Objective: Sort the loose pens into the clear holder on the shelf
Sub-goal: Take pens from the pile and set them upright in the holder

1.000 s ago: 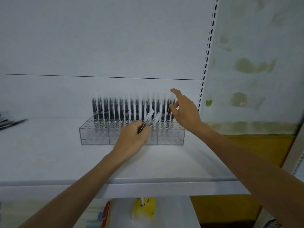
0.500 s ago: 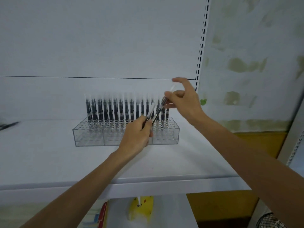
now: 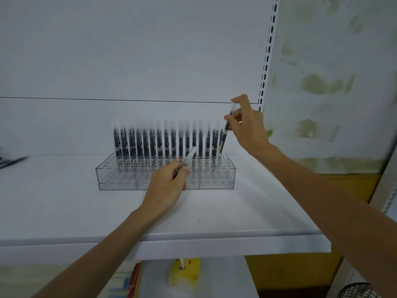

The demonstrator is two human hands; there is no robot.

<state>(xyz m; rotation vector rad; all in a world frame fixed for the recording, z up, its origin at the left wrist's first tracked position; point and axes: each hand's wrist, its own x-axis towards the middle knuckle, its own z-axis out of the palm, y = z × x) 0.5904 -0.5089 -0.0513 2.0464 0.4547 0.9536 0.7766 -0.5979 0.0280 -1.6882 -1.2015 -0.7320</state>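
One clear plastic holder [image 3: 120, 179], a long box made of three sections with a grid of holes on top, sits on a white shelf [image 3: 64, 203]. Its back rows hold a line of upright pens with dark barrels and clear caps [image 3: 159, 138], well over a dozen; blur prevents an exact count. The front rows of holes stand open.

Two bare hands are in view, each with one pen. The right hand [image 3: 249, 130] is above the holder's back right corner. Its grip pinches a dark pen with a clear cap [image 3: 224, 134] between thumb and fingertips, cap end up and slightly tilted. The lower tip is at the end of the line of pens; whether it has entered a hole cannot be told.

The left hand [image 3: 166, 187] is in front of the holder's middle section. Its grip is curled round a second clear-capped pen [image 3: 190, 155], whose capped end slants up and to the right across the holder.

Far to the left of the holder, a few loose dark pens [image 3: 12, 161] lie on the shelf, cut off by the frame edge. Below the holder, under the shelf, is one yellow object [image 3: 184, 274]. Below and far to the holder's right is one dark wire basket [image 3: 358, 291].
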